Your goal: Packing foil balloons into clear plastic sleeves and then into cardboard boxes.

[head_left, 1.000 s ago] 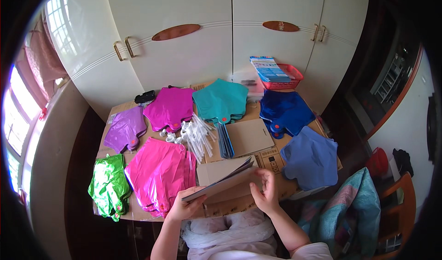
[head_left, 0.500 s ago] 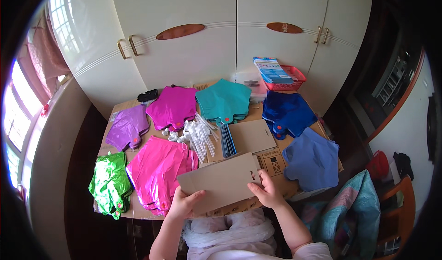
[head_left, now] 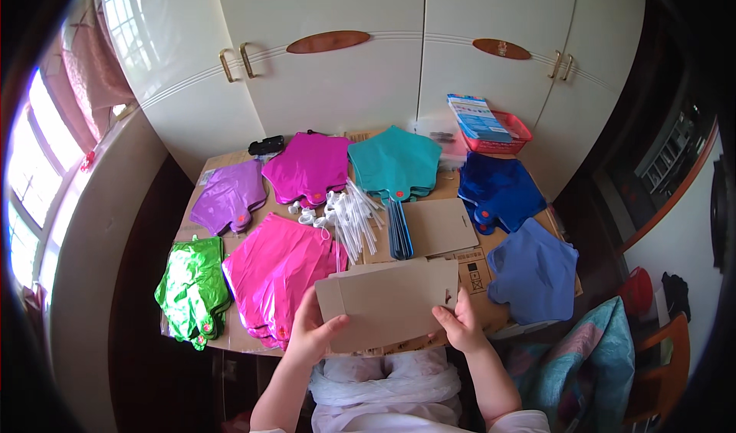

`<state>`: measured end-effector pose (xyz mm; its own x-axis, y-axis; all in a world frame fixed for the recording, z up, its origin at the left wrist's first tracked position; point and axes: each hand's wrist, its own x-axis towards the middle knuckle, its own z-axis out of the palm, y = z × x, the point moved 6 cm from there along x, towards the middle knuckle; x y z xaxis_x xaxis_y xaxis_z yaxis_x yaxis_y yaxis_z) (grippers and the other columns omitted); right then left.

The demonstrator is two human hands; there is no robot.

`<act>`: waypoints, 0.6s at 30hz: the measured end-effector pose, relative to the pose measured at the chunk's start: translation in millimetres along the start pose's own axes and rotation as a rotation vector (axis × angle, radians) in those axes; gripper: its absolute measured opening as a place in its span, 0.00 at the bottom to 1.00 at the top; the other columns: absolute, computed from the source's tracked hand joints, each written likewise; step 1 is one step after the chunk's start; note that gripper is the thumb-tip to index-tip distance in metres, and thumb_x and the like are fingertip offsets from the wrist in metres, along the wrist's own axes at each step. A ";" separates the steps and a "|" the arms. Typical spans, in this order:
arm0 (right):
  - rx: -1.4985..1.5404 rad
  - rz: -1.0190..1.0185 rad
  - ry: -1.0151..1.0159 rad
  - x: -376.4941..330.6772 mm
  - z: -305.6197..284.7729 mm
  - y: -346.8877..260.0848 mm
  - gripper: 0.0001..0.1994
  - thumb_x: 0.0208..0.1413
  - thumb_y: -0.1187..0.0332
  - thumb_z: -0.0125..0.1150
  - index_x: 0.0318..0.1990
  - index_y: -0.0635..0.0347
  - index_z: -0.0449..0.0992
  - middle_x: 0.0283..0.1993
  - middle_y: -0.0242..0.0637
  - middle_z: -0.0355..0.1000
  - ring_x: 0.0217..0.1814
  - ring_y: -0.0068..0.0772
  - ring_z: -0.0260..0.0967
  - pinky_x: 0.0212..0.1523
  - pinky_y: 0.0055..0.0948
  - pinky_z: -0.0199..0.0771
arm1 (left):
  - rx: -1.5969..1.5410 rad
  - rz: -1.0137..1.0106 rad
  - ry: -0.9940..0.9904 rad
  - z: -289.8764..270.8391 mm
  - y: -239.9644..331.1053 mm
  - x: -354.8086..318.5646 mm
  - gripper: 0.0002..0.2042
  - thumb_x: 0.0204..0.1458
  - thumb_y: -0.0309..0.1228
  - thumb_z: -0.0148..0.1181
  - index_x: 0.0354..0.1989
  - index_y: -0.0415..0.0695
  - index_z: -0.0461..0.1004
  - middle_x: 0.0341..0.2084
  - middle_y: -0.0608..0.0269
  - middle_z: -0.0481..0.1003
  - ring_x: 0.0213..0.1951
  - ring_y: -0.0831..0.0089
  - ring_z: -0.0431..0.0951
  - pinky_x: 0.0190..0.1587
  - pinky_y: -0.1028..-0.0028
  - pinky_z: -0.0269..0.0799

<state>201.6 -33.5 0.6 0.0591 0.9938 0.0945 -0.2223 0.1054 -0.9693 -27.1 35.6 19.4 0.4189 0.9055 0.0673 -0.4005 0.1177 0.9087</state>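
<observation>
Both hands grip a flat grey-brown cardboard box (head_left: 387,302) with a small hang slot near its right end, held over the table's front edge. My left hand (head_left: 313,329) clasps its left end, thumb on the face and fingers behind. At the right end, my right hand (head_left: 462,322) pinches it the same way. Just beyond lie a similar cardboard piece (head_left: 437,226) and a row of thin dark-blue-edged items (head_left: 398,230). White straws (head_left: 356,222) and white ribbon rolls (head_left: 309,216) lie left of these. A pink stack of flat foil balloons (head_left: 276,272) is near my left hand.
More foil balloon stacks ring the table: green (head_left: 192,287), purple (head_left: 228,197), magenta (head_left: 308,164), teal (head_left: 394,161), dark blue (head_left: 502,187) and periwinkle (head_left: 534,272). Blue printed packets (head_left: 479,118) rest on a red basket (head_left: 514,132). White cabinets (head_left: 330,88) stand behind.
The view has shifted, so the table appears farther right. Both hands still hold the cardboard box, now tilted a little differently and more level. Nothing on the table has visibly moved.
</observation>
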 end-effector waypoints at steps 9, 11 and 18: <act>-0.802 -0.391 -0.056 -37.1 40.5 -16.1 0.09 0.54 0.71 0.53 0.39 0.67 0.65 0.23 0.48 0.70 0.21 0.50 0.70 0.21 0.37 0.68 | 0.423 0.271 0.150 -1.8 -13.3 0.9 0.20 0.47 0.13 0.37 0.52 0.35 0.62 0.39 0.58 0.71 0.42 0.67 0.72 0.46 0.75 0.66; -0.820 -0.358 -0.062 -43.4 69.3 -31.8 0.08 0.54 0.70 0.52 0.39 0.65 0.69 0.24 0.48 0.71 0.20 0.50 0.69 0.21 0.38 0.68 | 0.631 0.433 0.275 4.6 -4.4 -3.0 0.22 0.45 0.12 0.36 0.52 0.34 0.61 0.38 0.54 0.71 0.41 0.65 0.72 0.44 0.73 0.66; -0.698 -0.294 -0.132 -47.3 85.0 -25.4 0.07 0.55 0.71 0.49 0.39 0.65 0.67 0.28 0.48 0.72 0.23 0.51 0.69 0.23 0.37 0.68 | 0.251 0.157 0.267 8.1 -13.3 -0.6 0.29 0.58 0.52 0.32 0.55 0.38 0.60 0.38 0.63 0.67 0.42 0.76 0.67 0.48 0.81 0.58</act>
<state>121.7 -80.1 40.1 -0.1060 0.9290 0.3545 0.4534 0.3624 -0.8143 -15.4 30.3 10.5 0.1288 0.9825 0.1342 -0.2172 -0.1041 0.9706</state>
